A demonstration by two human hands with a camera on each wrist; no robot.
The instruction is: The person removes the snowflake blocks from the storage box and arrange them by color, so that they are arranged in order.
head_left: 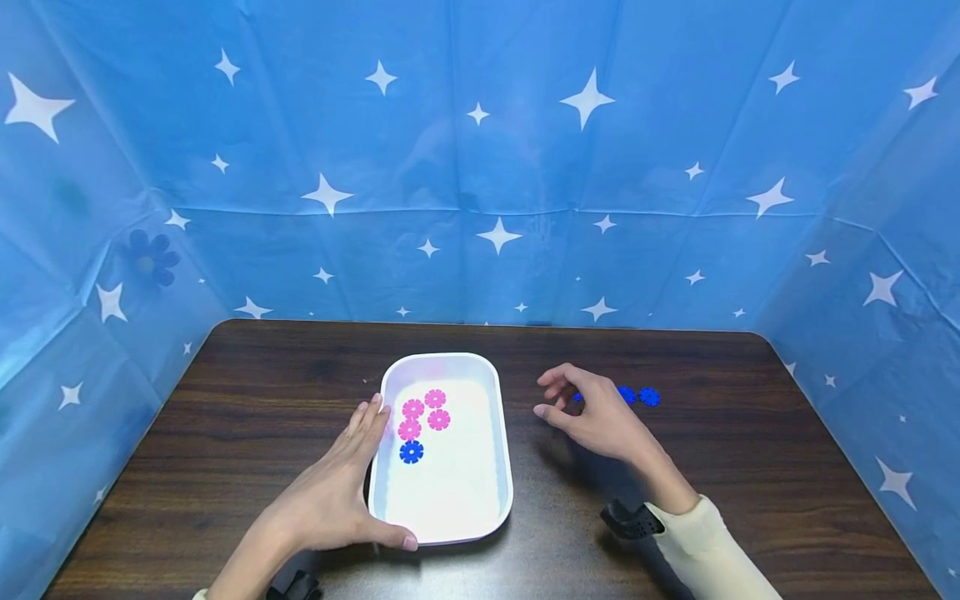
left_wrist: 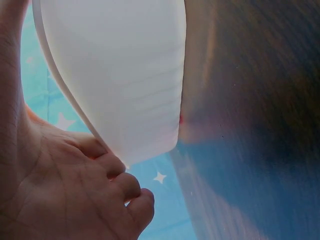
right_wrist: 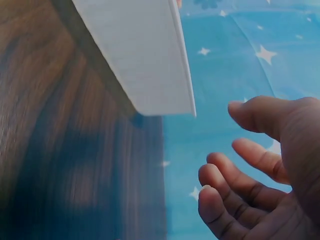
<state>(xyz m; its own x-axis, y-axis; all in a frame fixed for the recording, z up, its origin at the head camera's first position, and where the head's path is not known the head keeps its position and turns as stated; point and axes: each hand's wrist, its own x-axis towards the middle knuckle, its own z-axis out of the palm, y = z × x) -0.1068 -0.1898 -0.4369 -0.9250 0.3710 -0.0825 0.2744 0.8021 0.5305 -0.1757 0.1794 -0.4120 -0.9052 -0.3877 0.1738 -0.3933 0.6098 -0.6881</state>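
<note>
R fingers [head_left: 551,392] loosely curled, thumb and index apart, nothing between them; right hand [head_left: 592,414] hovers just above the table [head_left: 225,417], betw. the tray [head_left: 501,433] and the blue discs [head_left: 639,396]. The wrist view agrees: palm empty, fingers half bent. One more blue disc [head_left: 577,397] peeks out just behind the hand, mostly hidden.

L fingers [head_left: 367,425] lie straight along the tray's left wall, thumb hooked round the near corner; left hand [head_left: 330,492] steadies the tray rather than lifting it, tray base flat on the wood as far as the wrist view shows.

Inside the tray, far-left part: four pink discs [head_left: 424,413] clustered, one blue piece [head_left: 411,452] just nearer the person. So sorting/collecting looks partway: 5 pieces in, approx. 3 blue ones outside to the right.

Step in hand, my read: R hand empty, betw. tray and the loose blues. Next move needs a reach right, a fine pinch on a thin flat disc lying flush on wood (prob. needs a nail under the edge), then carry over the tray rim while L hand keeps it from sliding.

Surface: dark wood-grain table, rounded far corners. Around it on 3 sides a blue cloth backdrop [head_left: 480,167] w/ white stars; a dark flower print at far left.
</note>
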